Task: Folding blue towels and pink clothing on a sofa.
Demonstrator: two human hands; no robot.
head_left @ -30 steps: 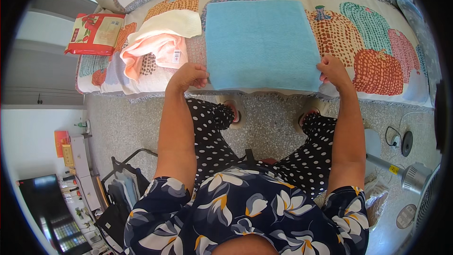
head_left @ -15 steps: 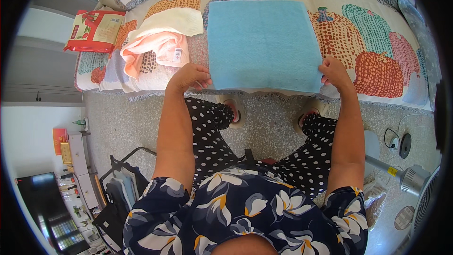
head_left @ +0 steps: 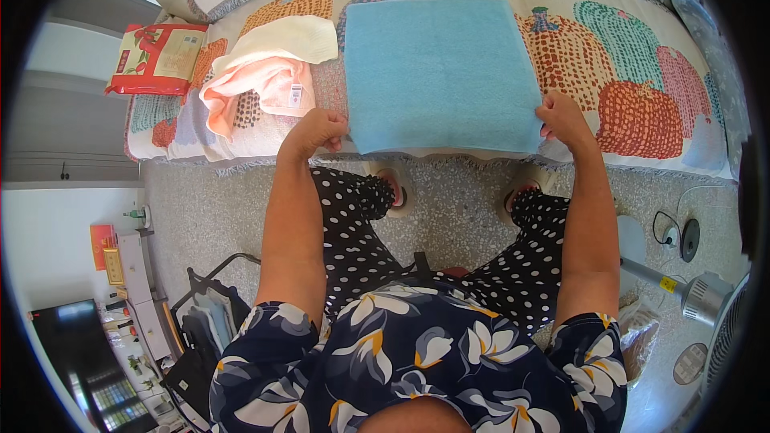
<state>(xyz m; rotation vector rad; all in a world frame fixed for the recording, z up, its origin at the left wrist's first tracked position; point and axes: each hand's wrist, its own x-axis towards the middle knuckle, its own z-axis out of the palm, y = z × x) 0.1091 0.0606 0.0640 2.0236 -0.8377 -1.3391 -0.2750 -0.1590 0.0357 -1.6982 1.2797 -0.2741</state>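
A light blue towel [head_left: 441, 72] lies spread flat as a near square on the patterned sofa cover, its near edge along the seat's front. At its left edge, close to the near corner, my left hand [head_left: 318, 133] is closed with the fingertips pinching the border. My right hand [head_left: 566, 122] pinches the opposite edge at a similar height, thumb and curled fingers together. Left of the blue towel lie a crumpled pink towel [head_left: 277, 84] with a white label and a cream towel [head_left: 301, 38] partly beneath or behind it.
A red and beige package [head_left: 154, 58] sits at the sofa's left end. The sofa cover [head_left: 642, 48] has a pumpkin pattern. Below right stands a fan [head_left: 710, 301] near a cable. A rack with clothes [head_left: 210, 313] is at lower left, beside a cabinet and a television [head_left: 84, 361].
My left fingers have drawn together at the towel's left edge. My right hand keeps its pinch. The whole view has shifted slightly; the towels lie as before.
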